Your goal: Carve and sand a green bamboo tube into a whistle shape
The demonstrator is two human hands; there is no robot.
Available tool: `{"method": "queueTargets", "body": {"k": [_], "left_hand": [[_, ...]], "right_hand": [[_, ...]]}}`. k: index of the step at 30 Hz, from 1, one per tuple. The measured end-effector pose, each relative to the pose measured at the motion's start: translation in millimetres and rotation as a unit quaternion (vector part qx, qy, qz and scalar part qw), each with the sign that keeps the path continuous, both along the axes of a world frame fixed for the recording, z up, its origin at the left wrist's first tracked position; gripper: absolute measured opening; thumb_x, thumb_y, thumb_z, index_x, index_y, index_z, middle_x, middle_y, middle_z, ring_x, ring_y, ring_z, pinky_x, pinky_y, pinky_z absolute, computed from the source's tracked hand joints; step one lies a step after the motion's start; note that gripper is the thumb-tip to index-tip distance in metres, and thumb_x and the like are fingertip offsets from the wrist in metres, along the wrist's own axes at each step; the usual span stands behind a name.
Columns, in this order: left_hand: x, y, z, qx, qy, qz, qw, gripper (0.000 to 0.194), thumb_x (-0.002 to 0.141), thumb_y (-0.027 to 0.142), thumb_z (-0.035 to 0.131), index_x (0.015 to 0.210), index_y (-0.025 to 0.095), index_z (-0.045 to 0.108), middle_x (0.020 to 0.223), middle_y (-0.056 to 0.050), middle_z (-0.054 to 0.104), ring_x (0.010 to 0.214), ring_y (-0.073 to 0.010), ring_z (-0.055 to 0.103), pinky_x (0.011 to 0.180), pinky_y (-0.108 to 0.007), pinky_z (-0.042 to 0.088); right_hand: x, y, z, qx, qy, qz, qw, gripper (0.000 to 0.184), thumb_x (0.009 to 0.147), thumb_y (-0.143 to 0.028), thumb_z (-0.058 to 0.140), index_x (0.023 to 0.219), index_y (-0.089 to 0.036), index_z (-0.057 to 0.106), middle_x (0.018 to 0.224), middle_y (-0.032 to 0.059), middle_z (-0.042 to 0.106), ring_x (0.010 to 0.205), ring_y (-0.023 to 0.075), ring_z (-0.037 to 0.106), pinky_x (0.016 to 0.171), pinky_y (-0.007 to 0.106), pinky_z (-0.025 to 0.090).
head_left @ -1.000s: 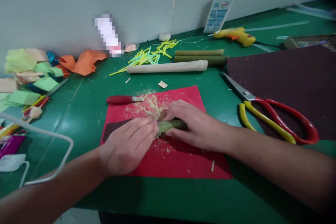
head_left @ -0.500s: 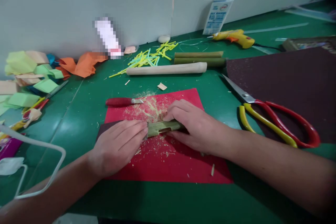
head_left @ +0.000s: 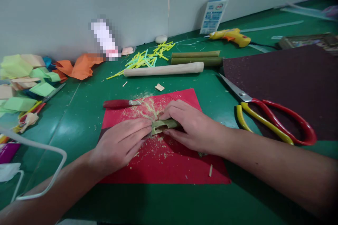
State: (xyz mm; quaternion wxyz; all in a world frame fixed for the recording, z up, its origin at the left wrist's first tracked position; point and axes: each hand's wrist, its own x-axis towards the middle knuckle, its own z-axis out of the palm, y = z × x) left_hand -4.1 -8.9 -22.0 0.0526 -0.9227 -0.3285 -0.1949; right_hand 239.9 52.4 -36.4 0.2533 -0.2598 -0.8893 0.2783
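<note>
A short green bamboo piece [head_left: 165, 124] with a slot cut in its side lies between my hands, over a red sheet [head_left: 195, 168]. My right hand [head_left: 191, 124] is closed round its right part, thumb below and fingers above. My left hand [head_left: 121, 144] is closed over the left end, its fingers flat together. A dark sheet [head_left: 105, 133] that looks like sandpaper sticks out under that hand, and a greyish edge shows at its fingertips. Pale dust and shavings [head_left: 148, 107] are scattered about. Behind my left hand lies a red-handled knife [head_left: 117, 104], its short blade pointing right.
Scissors [head_left: 244, 96] with red and yellow handles lie right, partly on a dark brown sheet [head_left: 285, 88]. Behind are a pale stick [head_left: 163, 69], green bamboo tubes [head_left: 195, 58], yellow straw pieces [head_left: 141, 59] and a yellow glue gun [head_left: 232, 37]. Folded papers [head_left: 23, 77] and a white cable [head_left: 56, 151] are left.
My left hand has slid a little to the right along the bamboo, closer to my right hand. Less of the bamboo shows between them. The whole view has shifted slightly.
</note>
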Motion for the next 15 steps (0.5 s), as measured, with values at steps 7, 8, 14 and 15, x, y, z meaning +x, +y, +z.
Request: {"method": "queueTargets", "body": {"k": [7, 8, 14, 15], "left_hand": [[2.8, 2.9, 5.2, -0.036, -0.053, 0.011, 0.998, 0.019, 0.090, 0.012, 0.058, 0.108, 0.013, 0.066, 0.110, -0.008, 0.072, 0.107, -0.0172, 0.066, 0.098, -0.032, 0.052], [3.3, 3.9, 5.9, -0.030, -0.053, 0.004, 0.998, 0.018, 0.090, 0.011, 0.057, 0.105, 0.013, 0.067, 0.109, -0.009, 0.072, 0.107, -0.0181, 0.066, 0.098, -0.034, 0.052], [9.8, 9.2, 2.5, -0.024, -0.056, -0.008, 0.998, 0.016, 0.089, 0.010, 0.058, 0.103, 0.011, 0.067, 0.109, -0.012, 0.070, 0.109, -0.0227, 0.064, 0.097, -0.041, 0.051], [10.8, 9.7, 1.5, -0.025, -0.059, -0.002, 0.998, 0.016, 0.089, 0.011, 0.059, 0.103, 0.011, 0.067, 0.110, -0.012, 0.070, 0.110, -0.0227, 0.064, 0.097, -0.040, 0.051]], "right_hand": [[1.1, 1.2, 1.0, 0.003, -0.011, -0.010, 1.000, 0.013, 0.084, -0.019, 0.061, 0.097, -0.016, 0.060, 0.097, 0.0093, 0.061, 0.094, 0.0227, 0.052, 0.083, 0.037, 0.044], [1.0, 1.4, 1.2, 0.007, -0.013, -0.010, 1.000, 0.012, 0.084, -0.019, 0.061, 0.096, -0.016, 0.061, 0.096, 0.0091, 0.061, 0.093, 0.0228, 0.052, 0.082, 0.037, 0.044], [0.8, -0.3, 1.2, 0.009, -0.019, -0.021, 1.000, 0.011, 0.085, -0.019, 0.061, 0.094, -0.014, 0.061, 0.094, 0.0101, 0.060, 0.091, 0.0230, 0.051, 0.080, 0.037, 0.043], [0.9, -1.1, 0.7, 0.006, -0.017, -0.021, 1.000, 0.011, 0.085, -0.020, 0.060, 0.094, -0.014, 0.060, 0.094, 0.0104, 0.060, 0.091, 0.0230, 0.051, 0.081, 0.037, 0.043]]}}
